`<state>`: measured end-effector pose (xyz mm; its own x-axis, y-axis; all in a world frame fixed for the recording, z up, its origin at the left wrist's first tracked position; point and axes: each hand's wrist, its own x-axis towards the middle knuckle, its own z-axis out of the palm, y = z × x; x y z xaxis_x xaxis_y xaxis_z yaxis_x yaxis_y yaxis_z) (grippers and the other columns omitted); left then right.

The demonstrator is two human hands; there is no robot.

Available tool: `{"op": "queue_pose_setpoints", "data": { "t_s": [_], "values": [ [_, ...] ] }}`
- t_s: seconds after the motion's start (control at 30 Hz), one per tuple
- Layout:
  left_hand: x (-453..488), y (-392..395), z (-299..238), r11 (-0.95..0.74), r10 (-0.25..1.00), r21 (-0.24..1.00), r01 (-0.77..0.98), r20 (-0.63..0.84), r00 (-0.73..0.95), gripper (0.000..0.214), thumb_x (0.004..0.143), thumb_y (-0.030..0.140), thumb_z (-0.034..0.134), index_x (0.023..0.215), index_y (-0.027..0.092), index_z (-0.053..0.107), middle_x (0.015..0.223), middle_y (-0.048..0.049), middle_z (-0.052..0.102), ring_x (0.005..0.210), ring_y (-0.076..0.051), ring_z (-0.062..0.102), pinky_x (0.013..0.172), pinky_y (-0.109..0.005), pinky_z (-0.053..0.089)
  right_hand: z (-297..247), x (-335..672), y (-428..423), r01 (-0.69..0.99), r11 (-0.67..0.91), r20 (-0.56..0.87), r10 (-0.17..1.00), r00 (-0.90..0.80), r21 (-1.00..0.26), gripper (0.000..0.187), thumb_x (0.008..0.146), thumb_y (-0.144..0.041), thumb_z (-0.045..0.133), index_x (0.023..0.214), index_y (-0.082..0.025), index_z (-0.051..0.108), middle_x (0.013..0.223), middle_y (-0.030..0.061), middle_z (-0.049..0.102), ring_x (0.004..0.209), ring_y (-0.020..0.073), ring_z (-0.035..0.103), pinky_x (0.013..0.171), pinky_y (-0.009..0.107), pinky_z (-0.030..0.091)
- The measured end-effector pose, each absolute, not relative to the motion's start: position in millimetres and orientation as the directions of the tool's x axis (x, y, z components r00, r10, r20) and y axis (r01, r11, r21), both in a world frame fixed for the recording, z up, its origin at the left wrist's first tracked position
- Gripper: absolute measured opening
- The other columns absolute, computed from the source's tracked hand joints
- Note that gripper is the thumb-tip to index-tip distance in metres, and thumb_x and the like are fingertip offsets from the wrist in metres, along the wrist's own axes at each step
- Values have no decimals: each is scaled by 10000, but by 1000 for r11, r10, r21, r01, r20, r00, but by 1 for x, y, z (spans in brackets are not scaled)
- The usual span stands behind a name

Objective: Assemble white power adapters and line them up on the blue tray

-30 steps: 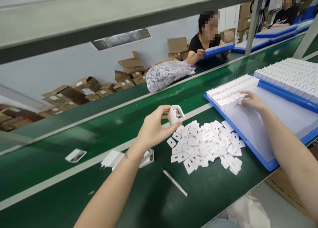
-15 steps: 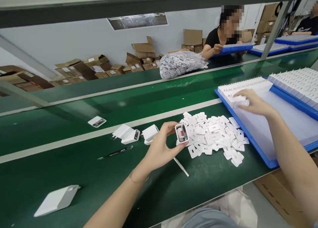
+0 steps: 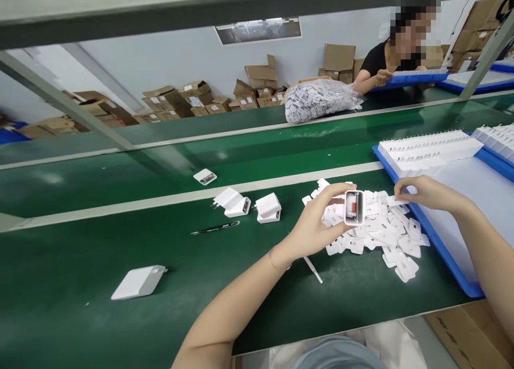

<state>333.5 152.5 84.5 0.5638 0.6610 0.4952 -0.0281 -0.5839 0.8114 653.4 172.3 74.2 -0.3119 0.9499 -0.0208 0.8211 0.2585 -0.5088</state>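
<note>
My left hand point(image 3: 317, 227) is closed around a small white charger housing point(image 3: 354, 207), its open end with a red part inside turned toward me. It hovers over a pile of flat white cover plates point(image 3: 381, 235) on the green belt. My right hand point(image 3: 425, 193) reaches down to the far edge of that pile, fingers pinched on a white cover plate point(image 3: 397, 201). Right of it lies a blue tray point(image 3: 425, 227) with a row of white chargers point(image 3: 425, 149) standing along its far side.
Two white chargers point(image 3: 249, 204) lie on the belt beside black tweezers point(image 3: 214, 229) and a metal rod point(image 3: 313, 269). A white block point(image 3: 138, 282) rests at the left. A bag of white parts point(image 3: 319, 99) and a seated person point(image 3: 395, 55) are across the line.
My right hand left the charger row on the tray and came down onto the plate pile. My left hand carried the housing rightward and turned its open end toward me. The view panned left.
</note>
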Motion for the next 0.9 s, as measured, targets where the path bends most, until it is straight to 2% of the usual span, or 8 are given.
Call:
{"op": "queue_pose_setpoints", "data": {
  "t_s": [0.1, 0.2, 0.27, 0.43, 0.57, 0.7, 0.8, 0.9],
  "values": [
    [339, 160, 68, -473, 718, 880, 44, 356, 598, 495, 800, 213, 745, 1250, 287, 551, 1344, -80, 582, 1230, -257, 569, 962, -383, 534, 90, 627, 159, 500, 312, 124, 920, -372, -808, 217, 887, -426, 645, 856, -212, 666, 799, 30, 640, 534, 107, 580, 505, 284, 540],
    [343, 167, 52, -379, 738, 920, 103, 233, 633, 526, 777, 237, 762, 1265, 281, 569, 1365, -94, 567, 1254, -289, 540, 919, -386, 552, 96, 600, 148, 191, 351, 235, 860, -452, -916, 192, 931, -402, 604, 932, -212, 631, 903, 30, 604, 547, 89, 608, 420, 239, 533],
    [345, 170, 45, -342, 736, 932, 120, 186, 652, 547, 786, 277, 757, 1297, 283, 563, 1388, -101, 548, 1268, -298, 523, 931, -401, 550, 95, 588, 145, 111, 306, 216, 845, -488, -946, 172, 944, -378, 593, 1008, -218, 591, 887, 23, 610, 595, 112, 654, 399, 224, 529],
    [344, 171, 40, -327, 702, 938, 117, 157, 695, 569, 811, 346, 737, 1345, 312, 542, 1408, -83, 527, 1249, -279, 523, 920, -382, 566, 85, 579, 146, 109, 166, 104, 896, -432, -980, 227, 894, -349, 679, 1008, -191, 561, 577, -44, 630, 381, 97, 565, 380, 216, 482],
    [345, 172, 37, -338, 720, 933, 126, 171, 672, 568, 812, 342, 738, 1347, 333, 545, 1393, -73, 531, 1250, -275, 518, 877, -349, 589, 78, 570, 148, 87, 76, 32, 904, -426, -993, 253, 864, -380, 704, 973, -187, 582, 538, -36, 645, 384, 121, 591, 380, 220, 473],
    [345, 174, 36, -366, 721, 922, 124, 197, 664, 571, 822, 322, 732, 1361, 326, 543, 1367, -80, 538, 1240, -277, 526, 840, -335, 609, 75, 561, 147, 140, 48, -14, 911, -413, -989, 287, 848, -413, 710, 985, -177, 622, 448, -69, 557, 326, 97, 504, 371, 220, 421],
    [346, 175, 35, -399, 726, 909, 120, 233, 647, 563, 833, 289, 723, 1362, 335, 538, 1378, -78, 532, 1251, -283, 526, 841, -347, 618, 73, 558, 145, 211, 68, -11, 936, -352, -975, 300, 835, -446, 716, 971, -184, 663, 474, -65, 526, 332, 79, 439, 369, 233, 365],
    [346, 175, 32, -458, 726, 882, 113, 297, 620, 555, 846, 269, 708, 1366, 343, 530, 1368, -78, 533, 1258, -281, 524, 821, -337, 625, 69, 558, 144, 322, 243, 156, 949, -275, -915, 288, 845, -459, 703, 1014, -226, 711, 710, 9, 613, 521, 109, 509, 475, 274, 447]
  ]
}}
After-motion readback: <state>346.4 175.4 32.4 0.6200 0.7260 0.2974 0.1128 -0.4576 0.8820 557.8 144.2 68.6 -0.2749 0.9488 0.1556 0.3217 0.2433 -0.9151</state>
